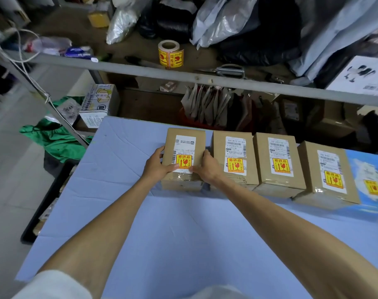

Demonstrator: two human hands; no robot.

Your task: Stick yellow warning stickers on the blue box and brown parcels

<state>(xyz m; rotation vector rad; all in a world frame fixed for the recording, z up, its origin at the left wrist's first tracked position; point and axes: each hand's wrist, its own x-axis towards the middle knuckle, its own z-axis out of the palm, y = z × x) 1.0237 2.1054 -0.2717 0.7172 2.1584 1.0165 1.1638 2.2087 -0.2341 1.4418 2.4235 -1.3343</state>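
Several brown parcels stand in a row on the pale blue table (183,234). My left hand (156,164) and my right hand (206,167) grip the leftmost parcel (185,143) from both sides, thumbs pressing on its yellow warning sticker (183,161). The second parcel (234,160), the third parcel (278,160) and the fourth parcel (327,173) each carry a yellow sticker over a white label. At the far right lies the blue box (369,180), with a yellow sticker on top. The sticker roll (170,53) stands on the shelf beyond.
A grey metal shelf rail (183,77) crosses above the table's far edge. Scissors (229,71) and plastic bags (222,20) lie on the shelf. Paper envelopes (207,104) stand behind the parcels. A white carton (97,104) and green cloth (52,137) sit on the floor at left.
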